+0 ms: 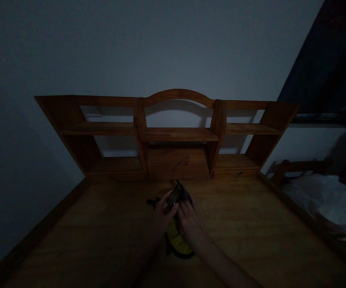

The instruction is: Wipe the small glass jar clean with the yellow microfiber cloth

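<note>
Yellow-green fabric (pixel 178 242) with a curved black border is lying on the tabletop (pixel 236 216) between the wrists, its long axis running roughly toward the back edge. Nearer the left hand (pixel 162 210), whose thumb and fingers are gripping it, a glossy dark item (pixel 173 197) is sitting just left of a soft-looking grey flap (pixel 185 195); the right hand (pixel 188 214) is touching that flap with bent fingers, pinching or not being too dim to tell.

A head-worn camera looks out from above the near side of the surface (pixel 236 232), facing forward and tilted down. Its wide view sets the left hand (pixel 161 212) and right hand (pixel 189 218) below center, fairly near the lens. The wooden shelf unit (pixel 179 134) stands farther off, seen nearly head-on, with the pale wall (pixel 161 44) filling the top behind it.
</note>
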